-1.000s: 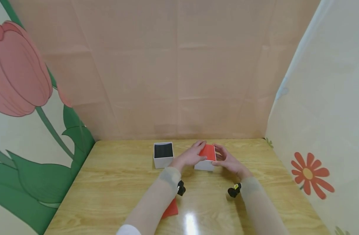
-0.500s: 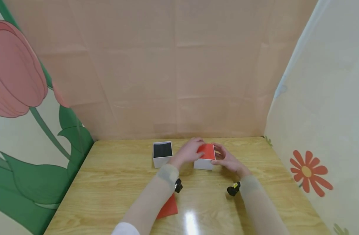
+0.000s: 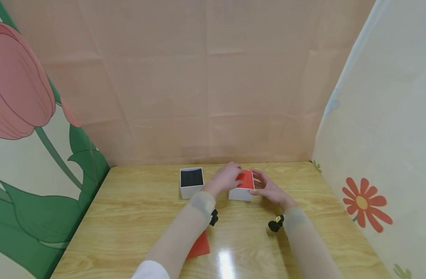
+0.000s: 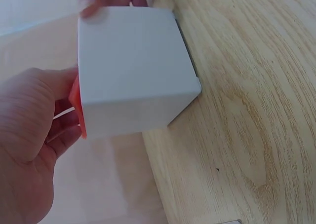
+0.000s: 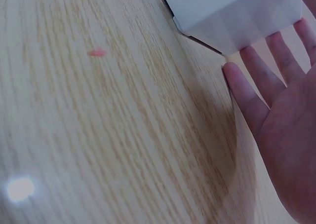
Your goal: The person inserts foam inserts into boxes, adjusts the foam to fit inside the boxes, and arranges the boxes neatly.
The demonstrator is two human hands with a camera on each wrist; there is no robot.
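Note:
A white square box stands on the table near its back edge, its top filled by a red piece of cloth or sheet. Over this top, my left hand pinches the red piece between thumb and fingers. In the left wrist view, the red piece sticks out a little past the box's rim beside the fingers. My right hand holds the box at its right side, thumb at the front corner. Its fingertips meet the white wall in the right wrist view.
A second white box with black material inside stands to the left. Another red piece lies near the front, partly hidden by the left forearm. The wooden table has a tan backdrop behind and patterned panels at both sides.
The left thumb has drawn back from the box's near edge and closed toward the fingers on the red piece. The right hand keeps its place on the box.

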